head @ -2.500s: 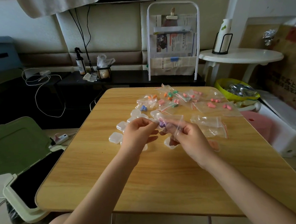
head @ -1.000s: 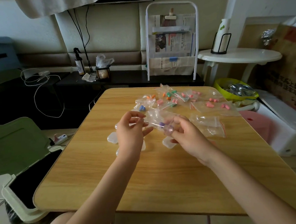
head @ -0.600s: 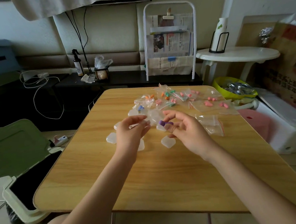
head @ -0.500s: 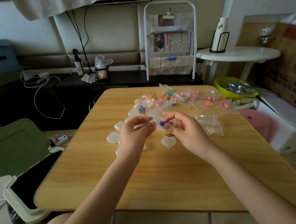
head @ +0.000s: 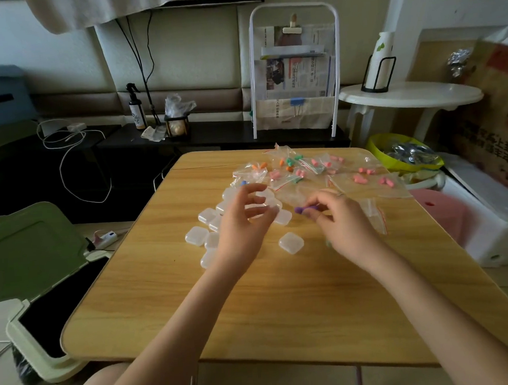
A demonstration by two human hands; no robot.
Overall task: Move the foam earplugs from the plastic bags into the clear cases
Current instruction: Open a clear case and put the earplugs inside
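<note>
My right hand (head: 344,226) pinches purple foam earplugs (head: 306,209) between thumb and fingertips, just above the wooden table (head: 254,300). To their left, my left hand (head: 241,226) hovers with fingers apart and curled over a cluster of small clear cases (head: 202,226). It grips nothing that I can make out. One clear case (head: 291,242) lies alone between my hands. Several plastic bags (head: 293,167) with orange, green and pink earplugs lie at the far side of the table. An empty bag (head: 374,214) lies right of my right hand.
A green bin (head: 28,253) with its lid up stands left of the table. A yellow bowl (head: 406,154), a white storage box (head: 500,214) and a round white side table (head: 410,98) are on the right. A newspaper rack (head: 295,69) stands behind the table.
The bag I held in both hands is gone from them. My right hand now holds the purple earplugs bare, and my left hand has spread over the clear cases.
</note>
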